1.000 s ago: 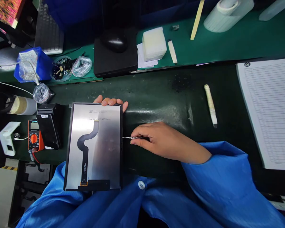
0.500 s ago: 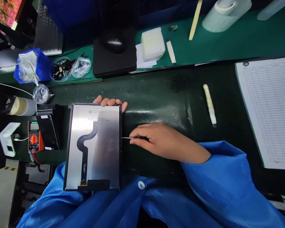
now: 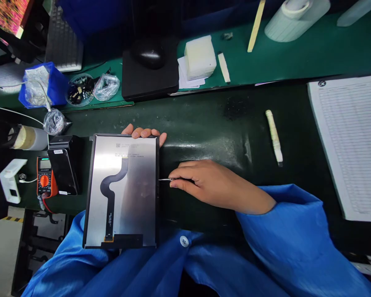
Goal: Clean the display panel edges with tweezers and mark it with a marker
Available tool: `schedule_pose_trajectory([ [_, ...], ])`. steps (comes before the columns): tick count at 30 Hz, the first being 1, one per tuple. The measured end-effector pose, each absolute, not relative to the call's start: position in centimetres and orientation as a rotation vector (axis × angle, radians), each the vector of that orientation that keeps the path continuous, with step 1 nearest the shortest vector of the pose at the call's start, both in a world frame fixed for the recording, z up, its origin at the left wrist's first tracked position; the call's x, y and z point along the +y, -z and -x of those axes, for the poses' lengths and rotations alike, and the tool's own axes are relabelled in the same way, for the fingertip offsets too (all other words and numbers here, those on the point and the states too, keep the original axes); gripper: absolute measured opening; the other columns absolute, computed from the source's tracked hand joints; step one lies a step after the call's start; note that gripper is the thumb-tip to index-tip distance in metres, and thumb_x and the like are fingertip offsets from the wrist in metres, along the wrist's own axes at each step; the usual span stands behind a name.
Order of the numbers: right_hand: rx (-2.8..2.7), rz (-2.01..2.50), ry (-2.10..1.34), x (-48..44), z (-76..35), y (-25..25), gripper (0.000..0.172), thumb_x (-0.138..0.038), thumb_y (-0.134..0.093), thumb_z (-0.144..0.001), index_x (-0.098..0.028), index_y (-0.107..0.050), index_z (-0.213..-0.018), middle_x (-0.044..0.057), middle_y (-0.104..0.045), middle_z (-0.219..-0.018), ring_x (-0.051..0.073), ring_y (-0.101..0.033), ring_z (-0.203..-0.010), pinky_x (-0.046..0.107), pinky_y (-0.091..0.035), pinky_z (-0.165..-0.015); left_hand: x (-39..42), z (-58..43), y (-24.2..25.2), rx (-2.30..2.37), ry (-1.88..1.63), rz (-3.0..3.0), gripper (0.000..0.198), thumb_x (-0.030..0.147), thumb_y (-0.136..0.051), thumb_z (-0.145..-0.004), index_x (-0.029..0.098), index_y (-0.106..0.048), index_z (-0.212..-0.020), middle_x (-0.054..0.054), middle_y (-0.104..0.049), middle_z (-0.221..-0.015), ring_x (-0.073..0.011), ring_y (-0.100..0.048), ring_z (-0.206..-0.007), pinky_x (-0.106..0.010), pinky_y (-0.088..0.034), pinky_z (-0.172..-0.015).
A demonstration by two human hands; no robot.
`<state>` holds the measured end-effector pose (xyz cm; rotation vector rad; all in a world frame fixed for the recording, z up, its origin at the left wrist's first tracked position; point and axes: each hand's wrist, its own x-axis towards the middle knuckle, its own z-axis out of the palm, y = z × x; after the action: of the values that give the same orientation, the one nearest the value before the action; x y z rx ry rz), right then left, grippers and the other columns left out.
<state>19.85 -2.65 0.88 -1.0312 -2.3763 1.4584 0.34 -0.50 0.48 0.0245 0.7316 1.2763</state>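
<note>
A tablet display panel [image 3: 136,185] lies with its silver back facing up, and a black flex cable [image 3: 110,202] curves down it to an orange-tipped connector. My left hand [image 3: 144,133] holds the panel from beneath, with only its fingertips showing past the far edge. My right hand [image 3: 204,183] is shut on slim metal tweezers [image 3: 165,180]. Their tip reaches the panel's right edge, and I cannot tell whether it touches.
A multimeter [image 3: 45,177] and a black phone [image 3: 62,171] lie left of the panel. A ruled sheet [image 3: 349,144] lies at right, and a pale stick [image 3: 274,138] lies on the dark mat. A mouse [image 3: 150,53], foam block [image 3: 200,57] and parts bags [image 3: 106,86] stand behind.
</note>
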Motion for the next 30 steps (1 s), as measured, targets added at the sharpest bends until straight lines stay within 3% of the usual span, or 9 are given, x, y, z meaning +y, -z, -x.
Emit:
schedule_pose_trajectory([
  [7, -2.37, 1.135, -1.547, -2.64, -19.74, -1.29, 0.015, -0.035, -0.063, -0.092, -0.023, -0.07, -0.097, -0.002, -0.074, -0.081, 0.015, -0.066, -0.074, 0.028, -0.043, -0.062, -0.69, -0.36, -0.32, 0.728, -1.293, -0.108, 0.036, 0.033, -0.04, -0.098, 0.022, -0.043, -0.064, 0.0, -0.049, -0.069, -0.0152, -0.062, -0.085, -0.04, -0.049, -0.106],
  [12, -2.4, 1.035, -1.481, -2.62, -19.73, -1.06, 0.024, -0.037, -0.052, -0.099, -0.023, -0.072, -0.097, -0.001, -0.074, -0.091, 0.016, -0.066, -0.08, 0.029, -0.044, -0.071, -0.61, -0.31, -0.34, 0.74, -1.269, -0.065, 0.04, 0.036, -0.035, -0.1, 0.022, -0.043, -0.063, 0.0, -0.049, -0.068, -0.0149, -0.061, -0.084, -0.039, -0.049, -0.106],
  [18, -2.41, 1.054, -1.49, -2.69, -19.68, -1.02, 0.016, -0.033, -0.061, -0.094, -0.023, -0.073, -0.098, -0.001, -0.074, -0.091, 0.016, -0.066, -0.079, 0.029, -0.045, -0.069, -0.67, -0.46, -0.5, 0.7, -1.285, -0.044, 0.04, 0.036, -0.035, -0.1, 0.022, -0.045, -0.064, 0.0, -0.05, -0.067, -0.0145, -0.062, -0.082, -0.039, -0.052, -0.102],
  [25, -2.406, 1.048, -1.47, -2.65, -19.68, -0.98, 0.03, -0.037, -0.048, -0.101, -0.025, -0.075, -0.096, -0.001, -0.073, -0.088, 0.015, -0.066, -0.076, 0.029, -0.044, -0.067, -0.74, -0.45, -0.5, 0.724, -1.298, -0.09, 0.04, 0.034, -0.035, -0.1, 0.022, -0.046, -0.064, -0.001, -0.05, -0.067, -0.0149, -0.062, -0.083, -0.04, -0.052, -0.103],
  [30, -2.35, 1.146, -1.514, -2.73, -19.62, -1.17, 0.016, -0.035, -0.064, -0.091, -0.025, -0.073, -0.101, -0.002, -0.074, -0.083, 0.016, -0.067, -0.075, 0.028, -0.044, -0.065, -0.65, -0.47, -0.56, 0.731, -1.286, -0.062, 0.041, 0.036, -0.034, -0.1, 0.022, -0.044, -0.063, -0.001, -0.05, -0.067, -0.015, -0.062, -0.083, -0.039, -0.052, -0.102],
])
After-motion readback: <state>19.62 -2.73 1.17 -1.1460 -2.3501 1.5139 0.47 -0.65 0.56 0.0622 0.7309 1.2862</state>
